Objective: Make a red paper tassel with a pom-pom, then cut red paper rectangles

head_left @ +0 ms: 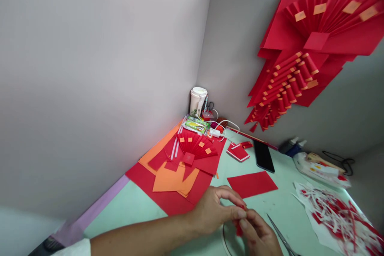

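Note:
Fingertips of my left hand (pixel 214 210) and my right hand (pixel 261 234) meet low in the view, both closed in a pinch on a small red paper piece (pixel 239 228). My fingers cover most of it, so its full shape is hidden. Below the left hand shows the curved pale edge of a ring-like thing (pixel 224 242), partly hidden. Scissors (pixel 282 234) lie just right of my right hand. A flat red paper rectangle (pixel 252 184) rests on the table beyond both hands.
Red and orange sheets (pixel 175 178) with a pleated red fan (pixel 196 146) lie at left. A black phone (pixel 264 156) and a white cup (pixel 198 102) stand farther back. Paper shreds (pixel 339 216) cover the right side. A red paper decoration (pixel 300 44) hangs on the wall.

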A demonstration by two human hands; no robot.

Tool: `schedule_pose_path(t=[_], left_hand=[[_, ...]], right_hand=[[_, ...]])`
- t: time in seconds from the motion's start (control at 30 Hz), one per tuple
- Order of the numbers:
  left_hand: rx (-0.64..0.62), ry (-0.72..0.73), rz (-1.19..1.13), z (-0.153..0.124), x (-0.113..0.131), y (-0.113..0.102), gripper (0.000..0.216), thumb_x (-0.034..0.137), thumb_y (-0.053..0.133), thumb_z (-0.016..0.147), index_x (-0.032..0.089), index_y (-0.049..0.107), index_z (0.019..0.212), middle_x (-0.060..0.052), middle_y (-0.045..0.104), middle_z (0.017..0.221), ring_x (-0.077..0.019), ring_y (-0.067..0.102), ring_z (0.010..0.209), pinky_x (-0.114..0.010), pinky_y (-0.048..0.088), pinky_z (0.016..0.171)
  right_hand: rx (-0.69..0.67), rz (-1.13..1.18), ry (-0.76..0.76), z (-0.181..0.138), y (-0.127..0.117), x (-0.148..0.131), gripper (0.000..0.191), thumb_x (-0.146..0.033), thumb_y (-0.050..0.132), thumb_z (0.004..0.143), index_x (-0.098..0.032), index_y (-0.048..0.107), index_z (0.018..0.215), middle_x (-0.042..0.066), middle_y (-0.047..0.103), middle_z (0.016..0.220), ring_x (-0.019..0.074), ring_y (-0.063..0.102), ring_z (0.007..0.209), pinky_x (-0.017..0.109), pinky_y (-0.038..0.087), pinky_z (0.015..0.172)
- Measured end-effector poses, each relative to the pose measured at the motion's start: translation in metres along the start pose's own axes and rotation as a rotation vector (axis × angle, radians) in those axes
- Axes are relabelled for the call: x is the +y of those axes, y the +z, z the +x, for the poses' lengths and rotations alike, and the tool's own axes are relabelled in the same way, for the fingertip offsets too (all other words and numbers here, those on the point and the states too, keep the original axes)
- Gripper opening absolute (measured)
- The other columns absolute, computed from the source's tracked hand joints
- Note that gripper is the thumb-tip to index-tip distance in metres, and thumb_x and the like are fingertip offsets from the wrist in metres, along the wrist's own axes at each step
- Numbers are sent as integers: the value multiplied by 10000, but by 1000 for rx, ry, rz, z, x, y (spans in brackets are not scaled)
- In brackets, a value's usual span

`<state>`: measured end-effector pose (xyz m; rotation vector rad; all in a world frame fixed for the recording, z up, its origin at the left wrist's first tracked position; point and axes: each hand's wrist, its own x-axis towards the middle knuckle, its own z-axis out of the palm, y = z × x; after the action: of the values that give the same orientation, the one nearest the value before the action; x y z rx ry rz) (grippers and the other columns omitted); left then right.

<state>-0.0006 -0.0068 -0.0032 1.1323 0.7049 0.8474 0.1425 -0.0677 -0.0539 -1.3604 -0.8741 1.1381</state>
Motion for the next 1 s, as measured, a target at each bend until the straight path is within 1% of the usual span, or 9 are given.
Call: schedule_pose_path(t=[0.13, 0.27, 0.4, 0.47, 0.57, 0.7, 0.83, 0.93, 1.0], left_hand=[[20, 44, 56, 1, 0, -2, 221, 345, 805, 619, 160, 735, 717, -58, 669, 836, -179, 608, 805, -316, 475, 811], [32, 65, 95, 2, 0, -4, 202, 326, 792, 634, 160, 729, 732, -52, 661, 842, -181, 608, 818, -323, 466, 839], [11, 67, 108, 2, -1, -5, 187, 318, 770, 655, 160, 722, 742, -49, 659, 855, -182, 613, 818, -325, 473, 833], [6, 77, 119, 1, -1, -4, 184, 313, 768, 657, 157, 721, 743, -50, 662, 851, -181, 615, 818, -319, 477, 828], [2, 105, 146, -2, 0, -2, 179, 310, 768, 664, 156, 723, 742, -48, 669, 843, -180, 620, 825, -307, 477, 831], [-34, 116, 174, -5, 3, 0, 164, 300, 741, 703, 155, 731, 778, -46, 675, 856, -176, 624, 844, -286, 476, 829], [-60, 102, 208, -6, 5, 0, 207, 282, 734, 714, 153, 729, 876, -47, 680, 900, -182, 621, 894, -281, 469, 841], [-70, 139, 252, -5, 6, 1, 164, 273, 734, 716, 159, 728, 834, -52, 679, 912, -189, 619, 918, -292, 460, 870], [-84, 182, 270, -5, 7, 2, 128, 270, 724, 731, 159, 724, 796, -60, 678, 906, -195, 620, 930, -299, 463, 870]], right_hand=[[-57, -89, 14, 0, -2, -10, 375, -517, 753, 646, -190, 747, 829, 55, 715, 754, 230, 623, 698, 285, 517, 648], [-78, -173, -48, -3, 1, -18, 331, -497, 702, 725, -191, 748, 842, 45, 696, 744, 231, 625, 740, 278, 511, 659], [-62, -252, -126, -7, 3, -24, 314, -458, 695, 749, -174, 754, 867, 42, 685, 706, 243, 638, 745, 291, 511, 655], [-42, -277, -161, -10, 3, -26, 310, -443, 705, 742, -169, 747, 881, 51, 698, 744, 251, 646, 768, 298, 514, 668], [4, -304, -207, -15, 3, -25, 319, -442, 702, 742, -170, 729, 907, 62, 714, 826, 256, 649, 814, 316, 506, 733], [60, -351, -233, -23, 5, -24, 299, -457, 664, 774, -175, 719, 856, 44, 699, 772, 232, 631, 746, 309, 487, 711], [105, -338, -228, -30, 8, -27, 295, -458, 644, 800, -176, 715, 849, 27, 674, 739, 209, 605, 717, 292, 472, 687], [90, -322, -249, -31, 11, -30, 277, -440, 612, 837, -179, 707, 841, 20, 661, 735, 187, 583, 690, 279, 461, 656], [78, -317, -281, -29, 11, -30, 262, -420, 602, 849, -180, 706, 832, 22, 663, 758, 184, 587, 701, 284, 465, 667]])
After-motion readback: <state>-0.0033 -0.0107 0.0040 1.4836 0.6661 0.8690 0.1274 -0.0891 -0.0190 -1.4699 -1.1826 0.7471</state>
